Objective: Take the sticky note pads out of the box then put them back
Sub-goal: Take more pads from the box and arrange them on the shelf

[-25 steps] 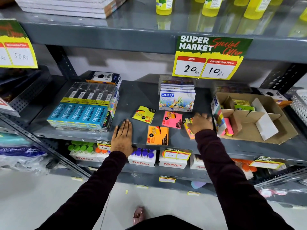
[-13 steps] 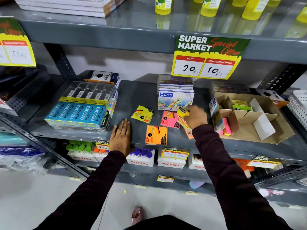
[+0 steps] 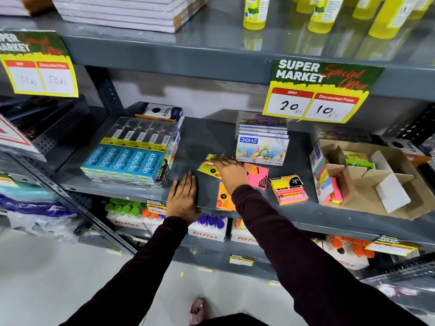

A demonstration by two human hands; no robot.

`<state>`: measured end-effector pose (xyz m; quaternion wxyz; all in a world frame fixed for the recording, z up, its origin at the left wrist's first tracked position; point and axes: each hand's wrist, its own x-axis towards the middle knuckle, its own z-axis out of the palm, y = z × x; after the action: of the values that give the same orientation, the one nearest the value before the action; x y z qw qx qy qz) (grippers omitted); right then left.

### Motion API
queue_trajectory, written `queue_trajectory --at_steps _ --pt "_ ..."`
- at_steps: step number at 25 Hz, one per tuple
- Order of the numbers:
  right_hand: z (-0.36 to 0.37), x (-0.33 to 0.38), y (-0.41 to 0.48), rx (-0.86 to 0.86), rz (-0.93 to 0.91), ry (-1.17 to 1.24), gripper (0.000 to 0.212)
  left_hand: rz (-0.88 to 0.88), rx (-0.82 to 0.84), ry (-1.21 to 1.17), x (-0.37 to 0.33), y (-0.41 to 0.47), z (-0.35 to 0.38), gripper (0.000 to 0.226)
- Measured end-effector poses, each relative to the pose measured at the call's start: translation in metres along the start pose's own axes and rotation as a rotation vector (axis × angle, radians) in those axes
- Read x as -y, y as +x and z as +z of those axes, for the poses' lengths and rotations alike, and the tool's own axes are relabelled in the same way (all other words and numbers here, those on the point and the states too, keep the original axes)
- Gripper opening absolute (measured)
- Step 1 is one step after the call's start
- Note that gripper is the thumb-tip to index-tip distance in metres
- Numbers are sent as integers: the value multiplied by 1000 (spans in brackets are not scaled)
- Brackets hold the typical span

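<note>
An open cardboard box (image 3: 397,203) with dividers sits at the right of the grey shelf (image 3: 207,137), holding pink pads (image 3: 335,190) and green pads (image 3: 359,162). Loose on the shelf lie a pink pad (image 3: 259,176), an orange pad (image 3: 222,198) partly under my right forearm, and a wrapped yellow-and-pink stack (image 3: 288,190). My right hand (image 3: 229,171) reaches left over the yellow sticky note pad (image 3: 206,167), its fingers closed on the pad's top layer. Flat on the shelf's front edge rests my left hand (image 3: 182,200), palm down and holding nothing.
Blue Apsara pencil boxes (image 3: 127,162) fill the shelf's left side. DOMS oil pastel packs (image 3: 261,148) stand behind the pads. A price sign (image 3: 315,90) hangs from the shelf above. Fitfizz bottle boxes (image 3: 207,231) line the shelf below.
My right hand lifted a yellow pad off the stack near the box and carried it left to the yellow pad. The rest of that stack now stands uncovered. My left hand stayed put.
</note>
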<state>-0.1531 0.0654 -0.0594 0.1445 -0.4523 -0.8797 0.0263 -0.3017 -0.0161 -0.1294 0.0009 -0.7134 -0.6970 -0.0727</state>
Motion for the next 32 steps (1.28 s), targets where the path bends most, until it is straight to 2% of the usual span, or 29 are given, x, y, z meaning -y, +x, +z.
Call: queue_trajectory --at_steps 4,8,11,13,15,17,20,21,23,28,30,32 --pt "3 17 15 223 45 -55 45 -15 10 -8 0 0 2 104" --pt "18 20 13 250 76 -51 39 -4 -30 -16 0 0 3 105" --pt "11 8 8 173 147 18 36 8 -31 2 0 1 3 104" --pt "2 -13 -6 103 313 -6 34 -4 -15 61 -1 1 2 107" --pt "-6 -45 -28 98 576 -55 36 -13 0 120 -1 1 3 103" --pt "-17 -72 -50 185 850 -44 45 -10 1 148 -2 0 5 93" --pt "-28 -96 -67 331 1020 50 73 -19 19 152 -2 2 6 98" --pt "-30 -101 -68 350 1028 81 79 -24 23 153 -1 2 6 100" --pt "-31 -108 -69 335 1014 108 79 -23 28 149 -1 2 7 101" --pt "-42 -105 -67 132 988 -9 54 -26 14 117 -1 2 7 99" --pt "-44 -106 -64 40 938 -20 36 -24 14 126 0 2 6 99" --pt "-50 -109 -62 22 863 15 26 -20 4 126 0 1 7 97"
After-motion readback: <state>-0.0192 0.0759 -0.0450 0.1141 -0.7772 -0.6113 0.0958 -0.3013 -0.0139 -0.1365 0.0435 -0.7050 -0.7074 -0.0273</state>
